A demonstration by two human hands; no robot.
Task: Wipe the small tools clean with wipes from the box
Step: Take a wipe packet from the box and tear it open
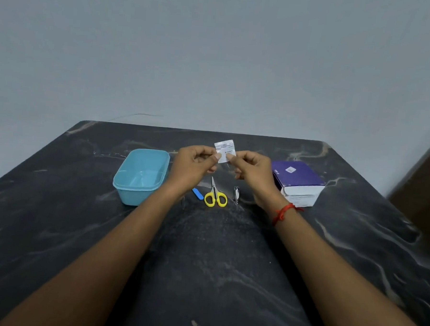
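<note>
Together we pinch the sachet (224,150) between left hand (193,167) and right hand (254,170), above the scissors (215,195), beside the box (298,180).

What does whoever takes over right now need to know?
Left hand and right hand both pinch one wipe sachet, held above the table; it looks unopened.
Blue nail file, yellow-handled scissors and nail clipper lie on the table between the blue tub and the purple wipe box.
Done: one sachet in hand.
Left: tear it open and wipe each tool; none is picked up yet.
</note>
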